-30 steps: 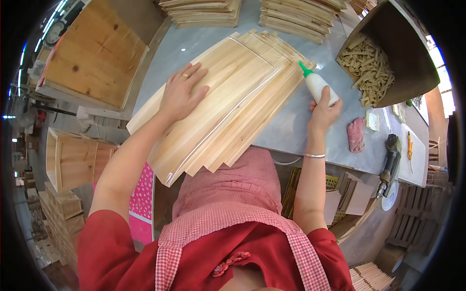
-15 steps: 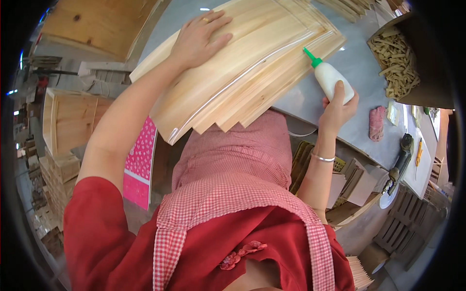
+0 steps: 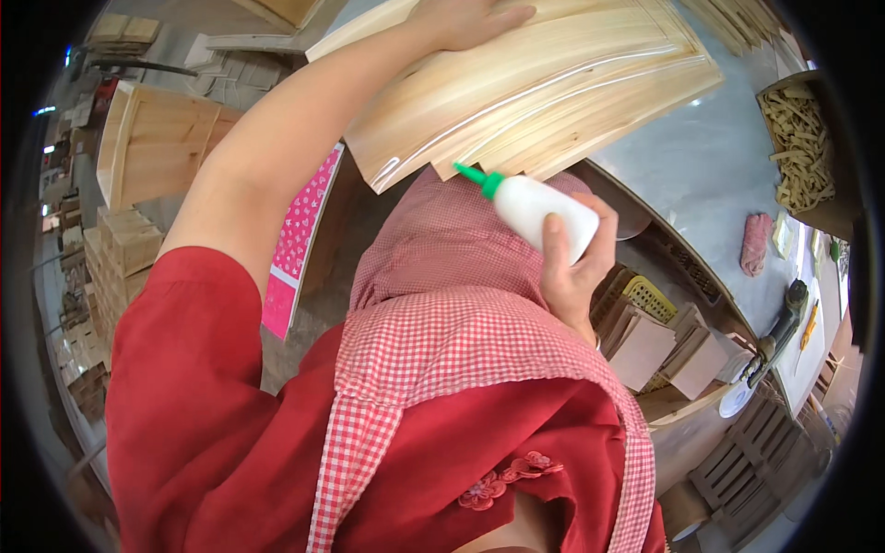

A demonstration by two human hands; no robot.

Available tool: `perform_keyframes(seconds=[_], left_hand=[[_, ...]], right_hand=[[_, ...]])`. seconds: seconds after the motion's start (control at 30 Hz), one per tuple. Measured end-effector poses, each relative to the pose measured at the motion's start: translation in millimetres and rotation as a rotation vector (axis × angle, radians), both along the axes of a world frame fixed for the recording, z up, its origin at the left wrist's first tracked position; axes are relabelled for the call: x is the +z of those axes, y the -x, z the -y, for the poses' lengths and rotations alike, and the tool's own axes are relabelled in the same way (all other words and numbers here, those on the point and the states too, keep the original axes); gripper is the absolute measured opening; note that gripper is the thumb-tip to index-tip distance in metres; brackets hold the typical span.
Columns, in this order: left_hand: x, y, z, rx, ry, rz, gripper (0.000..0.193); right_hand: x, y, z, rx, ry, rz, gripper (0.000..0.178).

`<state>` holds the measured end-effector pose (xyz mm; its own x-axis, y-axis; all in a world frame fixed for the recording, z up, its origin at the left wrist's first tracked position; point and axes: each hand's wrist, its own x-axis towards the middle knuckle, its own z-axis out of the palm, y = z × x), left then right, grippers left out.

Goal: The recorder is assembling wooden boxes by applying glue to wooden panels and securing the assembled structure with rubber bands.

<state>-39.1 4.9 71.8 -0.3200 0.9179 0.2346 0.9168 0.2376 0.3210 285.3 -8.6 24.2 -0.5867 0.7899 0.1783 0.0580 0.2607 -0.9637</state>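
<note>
Overlapping pale wooden boards (image 3: 516, 69) lie stepped like stairs on the table, their near corners jutting over its front edge. White lines of glue run lengthwise along two of the stepped edges. My left hand (image 3: 466, 20) rests flat on the top board with its fingers stretched out, partly cut off by the upper rim. In my right hand (image 3: 583, 253) is a white squeeze bottle (image 3: 544, 214) with a green nozzle, gripped round its base and tilted. The nozzle tip is at the near end of the boards, beside the start of the second glue line.
The grey table (image 3: 659, 152) extends to the right, with a pink rolled cloth (image 3: 756, 244) and a dark-handled tool (image 3: 784, 318). A box of wood strips (image 3: 800, 147) stands at far right. Below the table are a yellow basket (image 3: 650, 300) and thin boards (image 3: 636, 350). Wooden boxes (image 3: 166, 138) stand at left.
My right hand has brought the bottle left and nearer, from the boards' far right end to their near end. A second glue line now shows. My left hand still presses on the boards.
</note>
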Motion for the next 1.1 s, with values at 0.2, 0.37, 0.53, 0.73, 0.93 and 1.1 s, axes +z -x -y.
perform_keyframes(seconds=[0.2,0.37,0.53,0.73,0.93,1.1], left_hand=[[1,-2,2,0.008,0.013,0.003,0.055],[4,-2,-2,0.014,0.049,0.008,0.056],[-4,2,-17,-0.007,-0.004,0.007,0.055],[-21,17,-11,-0.010,-0.004,-0.122,0.053],[-8,6,-14,-0.020,0.010,-0.061,0.052],[-4,4,-17,-0.014,0.002,-0.057,0.052]], right_hand=[[6,-1,3,-0.034,0.017,-0.070,0.038],[3,0,0,-0.023,-0.045,-0.070,0.039],[1,-6,-3,0.101,0.042,-0.014,0.039],[4,4,-77,-0.206,0.348,-0.300,0.038],[8,5,-214,-0.586,0.232,-0.424,0.042],[-2,14,-279,-0.754,0.210,-0.338,0.043]])
